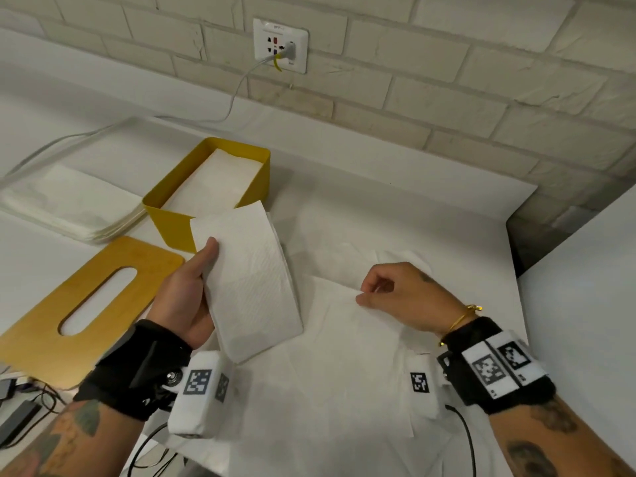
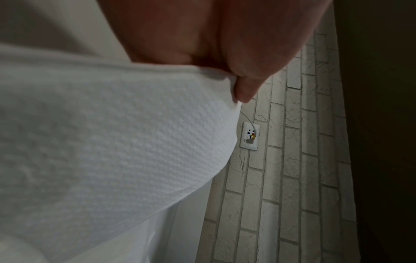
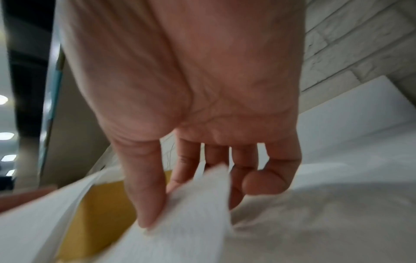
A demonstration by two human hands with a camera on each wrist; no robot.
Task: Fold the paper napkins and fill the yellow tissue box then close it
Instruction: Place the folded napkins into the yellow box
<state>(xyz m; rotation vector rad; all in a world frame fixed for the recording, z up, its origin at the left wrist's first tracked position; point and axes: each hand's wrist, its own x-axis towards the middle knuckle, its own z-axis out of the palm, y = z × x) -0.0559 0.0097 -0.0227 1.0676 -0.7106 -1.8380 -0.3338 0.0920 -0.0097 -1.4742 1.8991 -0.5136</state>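
My left hand point(image 1: 203, 270) grips a folded white napkin point(image 1: 247, 277), thumb on top, and holds it just in front of the open yellow tissue box point(image 1: 165, 218). Folded napkins point(image 1: 213, 184) lie inside the box. In the left wrist view the folded napkin point(image 2: 112, 142) fills the picture under my thumb point(image 2: 245, 89). My right hand point(image 1: 364, 294) pinches the edge of a flat unfolded napkin point(image 1: 361, 339) on the table. In the right wrist view its raised corner point(image 3: 198, 204) sits between thumb and forefinger. The yellow lid point(image 1: 41, 335), with an oval slot, lies at the left.
A stack of flat napkins point(image 1: 69, 204) lies left of the box. A brick wall with a socket point(image 1: 280, 46) and its white cable point(image 1: 237, 87) runs behind. More cables point(image 1: 31, 401) hang off the near-left edge. The white table point(image 1: 395, 201) ends at the right.
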